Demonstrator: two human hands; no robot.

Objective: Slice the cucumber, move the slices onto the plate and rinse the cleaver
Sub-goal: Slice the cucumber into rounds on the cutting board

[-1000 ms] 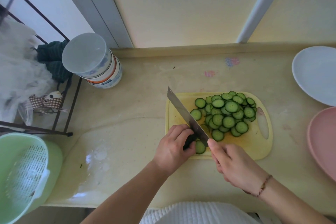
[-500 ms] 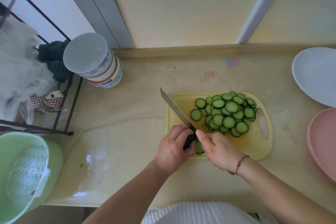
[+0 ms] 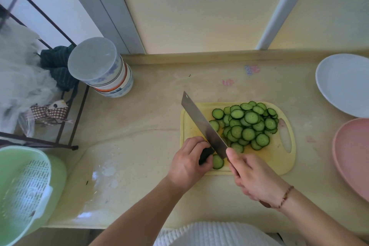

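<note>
We find no legible text, brand, number or sign. Pink and blue marks on the bench are too blurred to read.

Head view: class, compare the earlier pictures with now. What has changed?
The right hand drew the steel cleaver back toward the person after a forward stroke. The left hand still grips the dark cucumber stub; the green slice pile and yellow cutting board stayed.
</note>
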